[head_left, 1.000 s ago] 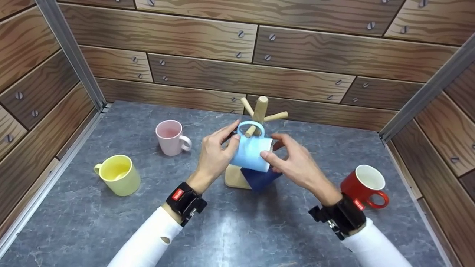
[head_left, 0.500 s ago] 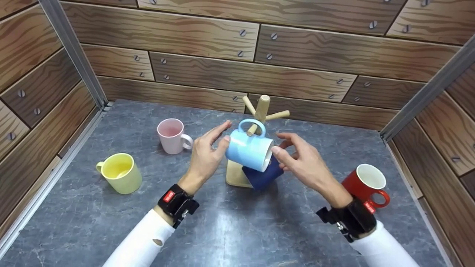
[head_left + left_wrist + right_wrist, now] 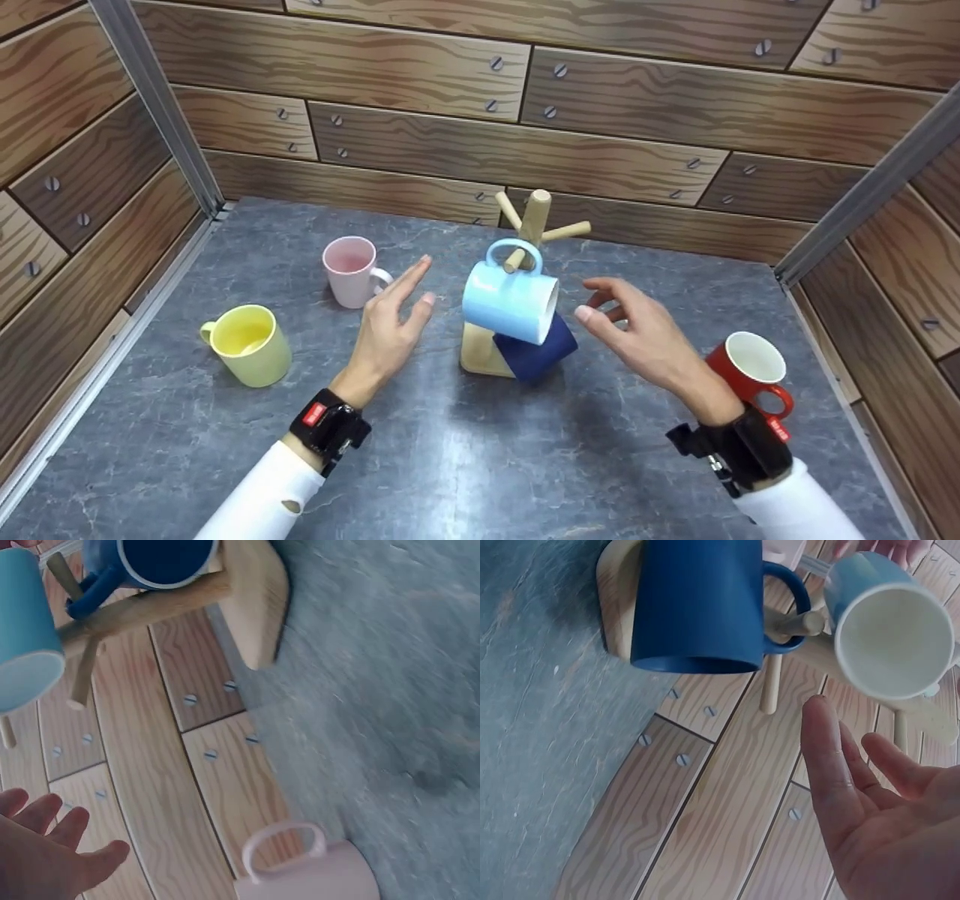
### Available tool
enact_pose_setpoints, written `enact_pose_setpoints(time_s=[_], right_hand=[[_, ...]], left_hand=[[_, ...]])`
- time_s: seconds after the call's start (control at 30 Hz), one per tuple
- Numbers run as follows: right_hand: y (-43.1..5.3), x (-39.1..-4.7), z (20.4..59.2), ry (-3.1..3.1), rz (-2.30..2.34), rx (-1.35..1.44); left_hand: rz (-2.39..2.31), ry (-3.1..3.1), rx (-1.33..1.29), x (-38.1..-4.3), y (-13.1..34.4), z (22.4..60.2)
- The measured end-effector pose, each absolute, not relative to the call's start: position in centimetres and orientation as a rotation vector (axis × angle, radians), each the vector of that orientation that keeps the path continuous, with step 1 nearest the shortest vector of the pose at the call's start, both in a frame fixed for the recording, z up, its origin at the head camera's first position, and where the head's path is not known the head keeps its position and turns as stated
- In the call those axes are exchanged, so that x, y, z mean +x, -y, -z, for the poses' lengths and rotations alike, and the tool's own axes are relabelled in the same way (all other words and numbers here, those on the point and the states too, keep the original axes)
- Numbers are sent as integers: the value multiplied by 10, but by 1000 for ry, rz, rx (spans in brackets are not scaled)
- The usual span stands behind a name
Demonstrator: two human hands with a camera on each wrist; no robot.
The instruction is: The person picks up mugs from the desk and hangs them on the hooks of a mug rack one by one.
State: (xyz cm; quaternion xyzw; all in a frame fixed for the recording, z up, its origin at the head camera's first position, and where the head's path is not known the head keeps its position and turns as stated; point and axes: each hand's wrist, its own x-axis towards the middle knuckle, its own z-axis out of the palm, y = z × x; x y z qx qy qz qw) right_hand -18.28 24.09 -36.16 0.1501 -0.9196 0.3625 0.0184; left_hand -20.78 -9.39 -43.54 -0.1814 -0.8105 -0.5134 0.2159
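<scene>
A light blue mug point(image 3: 506, 300) hangs by its handle on a front peg of a wooden mug tree point(image 3: 534, 217), tilted on its side with its mouth to the right. Below it a dark blue mug point(image 3: 536, 349) hangs on a lower peg, as the right wrist view shows its handle point(image 3: 795, 600) looped over the peg. My left hand point(image 3: 386, 330), fingers extended, is apart from the light blue mug on its left side. On the other side my right hand point(image 3: 637, 330) holds nothing, its fingers loosely bent and off the mug's rim.
A pink mug point(image 3: 349, 274) stands upright just beyond my left hand, and a yellow mug point(image 3: 251, 349) farther left. Beside my right wrist stands a red mug point(image 3: 750, 367) with a white inside. Wood-patterned walls point(image 3: 420, 142) enclose the grey tabletop point(image 3: 450, 450).
Both hands have let go of the light blue mug and drawn apart, the left hand to the left and the right hand to the right. The mug stays hanging on the peg.
</scene>
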Motion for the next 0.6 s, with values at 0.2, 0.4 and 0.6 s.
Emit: enact_pose_setpoints(time_s=[0.2,0.4,0.6], right_hand=[[-244,-186,359,2789,-1050,500],[-246,-191,350,2725,-943,507],[-238,-203,330,2583,-928,513]], left_hand=[[1424,2278,-487,-206,100,441],[1422,2282,-480,-206,103,444],[1416,2281,-476,-206,104,444]])
